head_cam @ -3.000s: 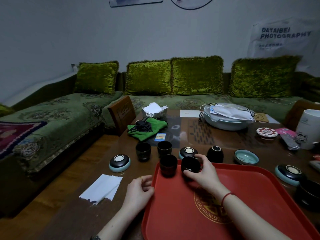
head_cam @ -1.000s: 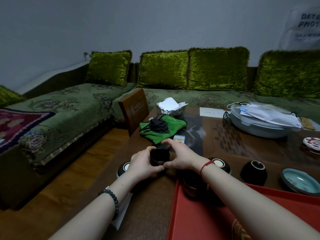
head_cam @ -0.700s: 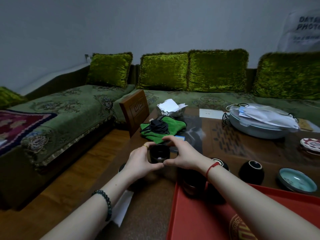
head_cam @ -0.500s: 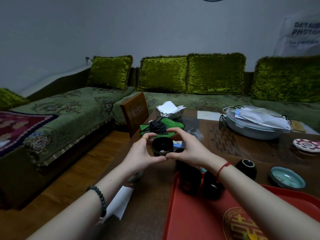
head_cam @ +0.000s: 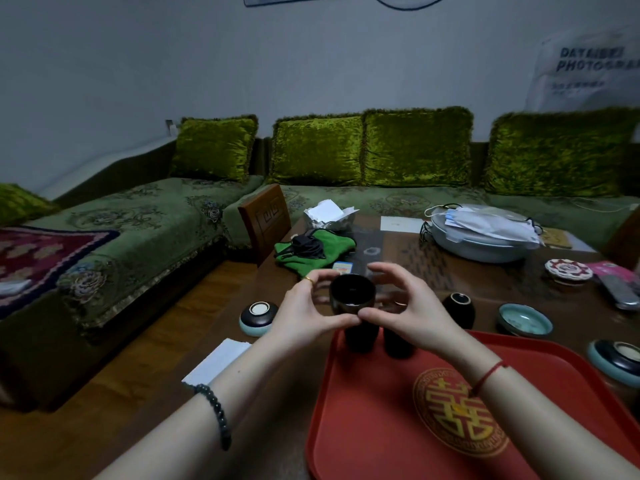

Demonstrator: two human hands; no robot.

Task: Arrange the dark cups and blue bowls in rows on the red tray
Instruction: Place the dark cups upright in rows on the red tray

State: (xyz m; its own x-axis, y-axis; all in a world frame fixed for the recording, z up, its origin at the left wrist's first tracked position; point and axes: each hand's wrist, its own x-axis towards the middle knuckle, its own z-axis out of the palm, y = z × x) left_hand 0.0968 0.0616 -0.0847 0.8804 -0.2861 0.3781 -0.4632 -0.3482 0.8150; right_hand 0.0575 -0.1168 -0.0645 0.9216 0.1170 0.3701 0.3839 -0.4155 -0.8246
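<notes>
A dark cup (head_cam: 352,293) is lifted above the table, cradled between my left hand (head_cam: 304,311) and my right hand (head_cam: 412,311), thumbs meeting under it. Below them the red tray (head_cam: 381,427) carries two dark cups (head_cam: 360,339) at its far left corner, partly hidden by my hands. An upside-down blue bowl (head_cam: 258,318) lies on the table left of the tray. Beyond the tray's far edge stand a dark rounded cup (head_cam: 459,308), an upright blue bowl (head_cam: 524,320) and, at the right, another upside-down blue bowl (head_cam: 616,360).
A green cloth with a black mask (head_cam: 313,249), crumpled paper, a covered grey dish (head_cam: 479,233), a patterned coaster (head_cam: 568,270) and a remote lie on the wooden table. A white napkin (head_cam: 216,362) sits near the table's left edge. A green sofa stands behind.
Both hands have raised the dark cup from the table and drawn it nearer, above the tray's far left corner. The view has shifted right and down, showing more of the tray.
</notes>
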